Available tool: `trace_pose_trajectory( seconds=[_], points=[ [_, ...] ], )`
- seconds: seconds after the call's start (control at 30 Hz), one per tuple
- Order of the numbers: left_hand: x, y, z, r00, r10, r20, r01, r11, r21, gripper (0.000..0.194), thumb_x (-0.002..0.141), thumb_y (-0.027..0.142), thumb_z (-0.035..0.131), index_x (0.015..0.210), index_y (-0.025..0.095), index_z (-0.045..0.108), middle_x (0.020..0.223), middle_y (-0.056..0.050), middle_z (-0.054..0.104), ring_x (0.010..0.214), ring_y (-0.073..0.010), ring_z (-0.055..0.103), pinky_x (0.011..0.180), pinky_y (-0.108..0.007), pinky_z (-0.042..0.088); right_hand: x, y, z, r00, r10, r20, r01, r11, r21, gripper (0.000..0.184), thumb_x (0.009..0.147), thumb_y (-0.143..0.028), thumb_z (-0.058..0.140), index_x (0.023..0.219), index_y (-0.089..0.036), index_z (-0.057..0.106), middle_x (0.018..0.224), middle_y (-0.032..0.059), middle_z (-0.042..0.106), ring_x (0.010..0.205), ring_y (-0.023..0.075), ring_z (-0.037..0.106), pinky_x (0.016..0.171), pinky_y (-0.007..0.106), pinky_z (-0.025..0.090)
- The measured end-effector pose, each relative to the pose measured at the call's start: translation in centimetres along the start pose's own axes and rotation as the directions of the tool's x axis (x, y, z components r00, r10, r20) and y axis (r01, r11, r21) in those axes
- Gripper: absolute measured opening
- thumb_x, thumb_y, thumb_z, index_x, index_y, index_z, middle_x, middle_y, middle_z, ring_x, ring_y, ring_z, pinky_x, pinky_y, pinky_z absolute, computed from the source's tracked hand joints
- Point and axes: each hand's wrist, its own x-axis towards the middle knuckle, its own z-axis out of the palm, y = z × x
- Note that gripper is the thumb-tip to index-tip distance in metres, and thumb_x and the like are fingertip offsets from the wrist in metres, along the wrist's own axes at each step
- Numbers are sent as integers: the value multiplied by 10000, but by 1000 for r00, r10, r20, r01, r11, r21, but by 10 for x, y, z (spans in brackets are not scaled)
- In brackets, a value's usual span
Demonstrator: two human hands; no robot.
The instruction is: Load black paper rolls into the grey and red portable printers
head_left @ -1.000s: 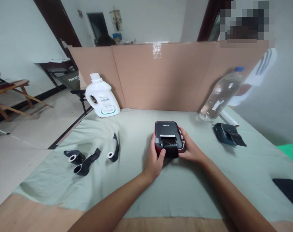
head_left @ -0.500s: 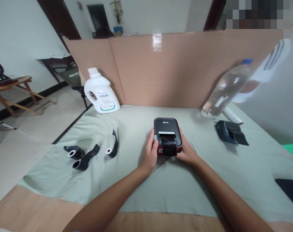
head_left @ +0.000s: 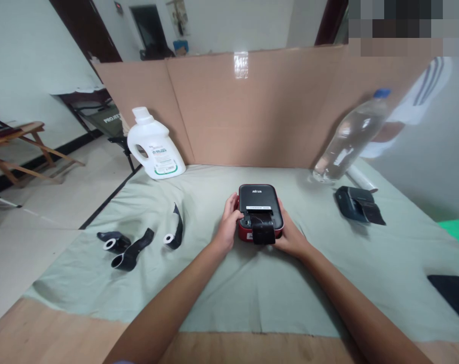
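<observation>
A small black and red label printer [head_left: 259, 205] stands on the pale green cloth [head_left: 214, 283] in the middle of the table. A strip of black tape [head_left: 263, 231] hangs out of its front slot. My left hand [head_left: 228, 225] grips the printer's left side, thumb on its top near the slot. My right hand [head_left: 290, 235] cups the printer's right side from below and behind. Both hands are closed on the device.
Three black tape rolls [head_left: 131, 247] lie to the left. A white detergent jug [head_left: 153, 146] and a clear water bottle [head_left: 347, 141] stand before a cardboard screen [head_left: 252, 111]. A second dark printer [head_left: 356, 205] sits right; a dark object [head_left: 455, 296] lies at the right edge. A person stands behind the screen.
The printer has shifted slightly away from me. My left thumb moved up from the front flap to the top by the slot; my right hand stays on the right side.
</observation>
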Motion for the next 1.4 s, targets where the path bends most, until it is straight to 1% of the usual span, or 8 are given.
trace_pose_trajectory(
  seconds=[0.43, 0.63, 0.7, 0.83, 1.03, 1.13, 1.23, 1.4],
  points=[
    [-1, -14, -5, 988, 148, 43, -153, 980, 128, 386, 805, 230, 512, 1172, 222, 632, 1481, -78, 562, 1424, -264, 487, 1209, -441, 376, -6, 15, 0, 1000, -15, 11, 15, 999, -31, 1162, 792, -457, 791, 1667, -219, 64, 1590, 173, 434, 1433, 388, 469, 1173, 535, 405],
    [3, 14, -15, 912, 372, 174, -404, 733, 548, 334, 980, 360, 462, 886, 235, 758, 1379, -73, 643, 1361, -276, 513, 1205, -458, 322, -9, 21, 0, 1000, 0, 5, 0, 997, -73, 1185, 783, -498, 810, 1668, -236, 67, 1602, 172, 420, 1425, 397, 474, 1157, 545, 417],
    [17, 35, -7, 889, 313, 335, -458, 578, 676, 337, 993, 368, 471, 889, 255, 772, 1186, -52, 747, 1211, -273, 605, 1164, -470, 343, -9, 23, 0, 1000, -10, 8, 11, 997, -77, 1176, 789, -513, 802, 1667, -240, 69, 1603, 169, 418, 1422, 395, 477, 1161, 543, 414],
    [55, 68, 26, 854, -90, 513, -487, 212, 847, 232, 921, 282, 605, 1057, 284, 793, 1116, -32, 787, 1115, -277, 676, 1145, -482, 314, -10, 28, -1, 1000, -10, 12, 11, 995, -95, 1178, 791, -525, 796, 1667, -229, 65, 1610, 182, 400, 1438, 412, 451, 1161, 561, 407],
    [83, 75, 59, 799, -333, 501, -500, 95, 861, 174, 644, 154, 811, 814, 192, 808, 902, -100, 783, 967, -328, 707, 973, -424, 464, -14, 37, -3, 1000, 19, 20, -17, 992, -124, 1178, 799, -517, 805, 1671, -255, 57, 1631, 162, 379, 1469, 412, 413, 1184, 580, 376],
    [78, 79, 48, 772, -302, 560, -537, 161, 828, 227, 694, 163, 778, 919, 178, 803, 1001, -92, 779, 969, -279, 697, 875, -354, 501, -16, 38, -5, 999, 18, 37, -14, 993, -114, 1127, 810, -503, 796, 1667, -271, 101, 1623, 141, 403, 1449, 402, 443, 1177, 564, 393],
    [64, 86, 27, 753, -162, 637, -515, 457, 725, 228, 803, 212, 716, 1012, 151, 785, 1021, -76, 772, 920, -217, 689, 811, -309, 515, -17, 37, -6, 999, 17, 40, -12, 993, -117, 1065, 824, -500, 780, 1659, -284, 155, 1612, 126, 427, 1427, 401, 470, 1155, 550, 424],
    [17, 101, -29, 914, 161, 371, -342, 797, 498, 397, 819, 237, 695, 1202, 134, 706, 1098, -96, 727, 854, -156, 664, 770, -277, 533, -17, 37, -6, 999, 36, 15, -33, 987, -155, 997, 827, -519, 774, 1635, -253, 255, 1570, 144, 484, 1400, 410, 501, 1141, 549, 437]
  ],
)
